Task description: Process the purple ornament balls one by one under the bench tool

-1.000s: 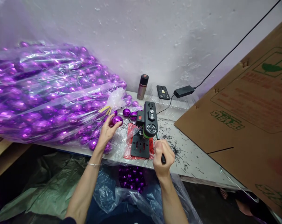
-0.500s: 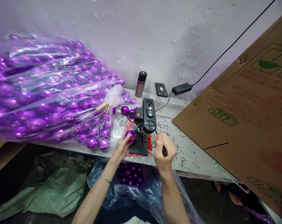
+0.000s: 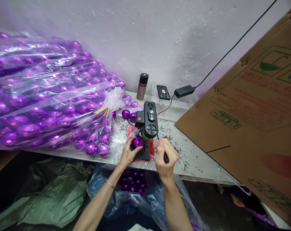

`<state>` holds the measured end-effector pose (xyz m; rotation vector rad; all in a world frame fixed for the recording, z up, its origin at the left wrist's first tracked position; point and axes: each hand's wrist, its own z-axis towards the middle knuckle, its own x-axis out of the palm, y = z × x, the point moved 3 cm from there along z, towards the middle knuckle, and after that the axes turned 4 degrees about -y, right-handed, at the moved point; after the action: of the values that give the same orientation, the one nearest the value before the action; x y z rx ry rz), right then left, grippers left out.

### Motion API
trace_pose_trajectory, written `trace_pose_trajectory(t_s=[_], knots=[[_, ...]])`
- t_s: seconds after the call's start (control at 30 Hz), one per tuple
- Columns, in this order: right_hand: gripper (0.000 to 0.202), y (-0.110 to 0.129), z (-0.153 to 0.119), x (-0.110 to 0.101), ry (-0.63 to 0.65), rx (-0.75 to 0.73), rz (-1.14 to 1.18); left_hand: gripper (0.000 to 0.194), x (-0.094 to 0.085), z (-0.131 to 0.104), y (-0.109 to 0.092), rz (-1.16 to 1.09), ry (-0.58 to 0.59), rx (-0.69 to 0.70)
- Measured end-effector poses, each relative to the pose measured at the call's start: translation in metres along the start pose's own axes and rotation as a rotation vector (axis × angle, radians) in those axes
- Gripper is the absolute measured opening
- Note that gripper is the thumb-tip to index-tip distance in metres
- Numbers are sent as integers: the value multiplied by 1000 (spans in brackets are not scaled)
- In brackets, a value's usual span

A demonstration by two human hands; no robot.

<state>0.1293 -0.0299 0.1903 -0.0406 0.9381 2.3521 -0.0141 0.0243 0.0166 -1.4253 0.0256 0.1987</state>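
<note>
A shiny purple faceted bauble [image 3: 138,142] is held between the thumb and fingers of my left hand [image 3: 129,153], beside the front of a small black bench press [image 3: 150,119]. The press has a red switch on its left side and stands on a dark slotted base [image 3: 143,155] over a red sheet. My right hand [image 3: 166,154] is closed in a fist round the press's lever handle [image 3: 166,158], to the right of the base. The press head partly hides the spot beneath it.
A clear bag [image 3: 46,96] of purple baubles fills the left. Behind the press are a bottle [image 3: 142,86], a phone [image 3: 163,92] and a power adapter [image 3: 184,91]. A large carton [image 3: 251,122] leans at right. Black scraps litter the table [image 3: 195,166]; an open bag of baubles [image 3: 133,183] hangs below.
My left hand has turned the bauble and brought it slightly right, closer to the press. My right hand stays on the lever. The whole view has shifted a little.
</note>
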Motion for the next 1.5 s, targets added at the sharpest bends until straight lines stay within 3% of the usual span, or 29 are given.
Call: trace_pose_trajectory(t_s=[0.17,0.37,0.47,0.67,0.8,1.03,1.3,1.5], knots=[[32,-1,-2,1,-7,1,7,60,-7,-4,-1,-8,36,-16],[31,-3,-3,1,-7,-24,4,65,-3,-5,5,-126,44,-82],[32,-2,-3,0,-15,-30,0,69,-4,-3,6,-245,38,-176],[33,0,-2,1,-15,-26,5,67,-22,4,0,-654,-99,-445],[32,0,-2,1,-17,-41,-11,65,-26,6,-6,-721,-105,-518],[30,0,-3,1,-4,-66,-34,66,-13,5,-3,-428,-7,-322],[28,0,-3,1,2,-70,-19,62,-1,2,-6,152,70,106],[28,0,-5,0,9,-66,-26,54,11,6,-11,291,104,274]])
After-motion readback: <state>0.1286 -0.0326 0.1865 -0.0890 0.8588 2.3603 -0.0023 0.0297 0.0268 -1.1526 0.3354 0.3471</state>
